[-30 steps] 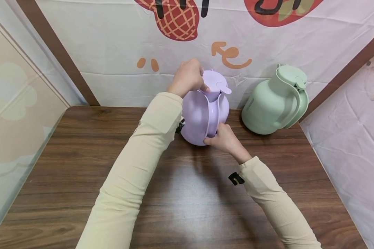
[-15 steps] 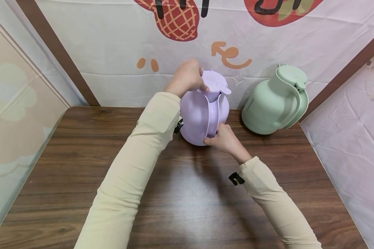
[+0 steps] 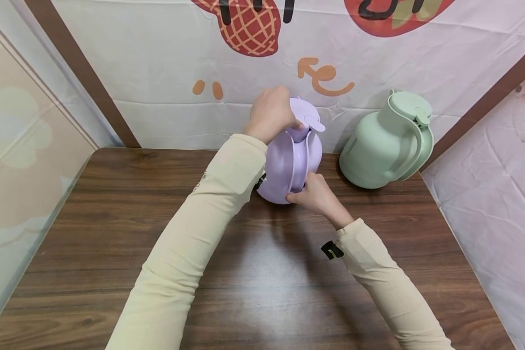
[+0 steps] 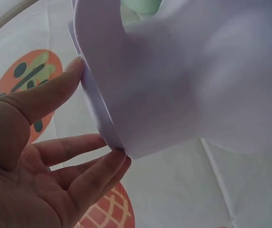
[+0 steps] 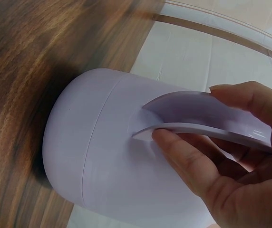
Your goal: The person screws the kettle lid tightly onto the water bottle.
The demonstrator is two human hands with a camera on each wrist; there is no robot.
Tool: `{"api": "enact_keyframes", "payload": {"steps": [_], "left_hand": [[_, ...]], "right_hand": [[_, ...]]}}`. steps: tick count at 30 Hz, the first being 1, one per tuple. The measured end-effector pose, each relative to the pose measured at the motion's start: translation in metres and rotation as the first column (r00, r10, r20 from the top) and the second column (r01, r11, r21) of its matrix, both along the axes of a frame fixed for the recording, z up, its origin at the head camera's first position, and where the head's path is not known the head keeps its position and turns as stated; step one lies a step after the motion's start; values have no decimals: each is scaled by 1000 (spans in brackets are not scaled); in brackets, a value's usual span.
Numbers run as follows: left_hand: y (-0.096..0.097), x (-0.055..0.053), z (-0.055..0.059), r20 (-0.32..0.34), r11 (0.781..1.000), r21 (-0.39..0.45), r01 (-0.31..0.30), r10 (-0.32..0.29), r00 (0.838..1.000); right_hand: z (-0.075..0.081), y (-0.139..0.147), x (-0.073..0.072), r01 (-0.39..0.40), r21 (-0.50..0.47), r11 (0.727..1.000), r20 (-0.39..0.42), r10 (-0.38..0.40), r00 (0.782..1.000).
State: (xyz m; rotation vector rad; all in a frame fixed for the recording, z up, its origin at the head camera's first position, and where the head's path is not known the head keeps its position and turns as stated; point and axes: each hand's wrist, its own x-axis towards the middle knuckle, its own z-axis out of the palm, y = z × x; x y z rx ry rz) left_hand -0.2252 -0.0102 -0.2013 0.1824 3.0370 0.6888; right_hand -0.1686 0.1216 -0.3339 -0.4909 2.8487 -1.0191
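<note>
A lilac thermos jug (image 3: 277,167) stands upright at the back of the table, its handle facing me. My left hand (image 3: 269,114) grips the left side of its round lid (image 3: 305,111). In the left wrist view, the thumb and fingertips of that hand (image 4: 36,156) pinch the lid's rim (image 4: 98,114) from two sides. Low on the jug, my right hand (image 3: 316,194) holds the handle (image 5: 198,128). The right wrist view shows its thumb and fingers around the handle's two edges. My left hand and sleeve hide part of the jug's left side.
A pale green thermos jug (image 3: 374,150) stands to the right, near the back corner of the wooden table (image 3: 262,287). A printed cloth wall (image 3: 157,73) rises close behind both jugs, and more cloth borders the sides.
My left hand drew slightly left, then shifted right along the lilac jug's lid, thumb nearer the spout-side tab's base. The right hand and both jugs look unmoved.
</note>
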Motion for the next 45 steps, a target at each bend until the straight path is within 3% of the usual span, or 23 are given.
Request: {"api": "enact_keyframes", "payload": {"steps": [45], "left_hand": [[-4, -7, 0, -5, 1000, -14, 9, -9, 1000]], "right_hand": [[0, 0, 1, 1, -10, 1000, 2, -1, 1000]]}}
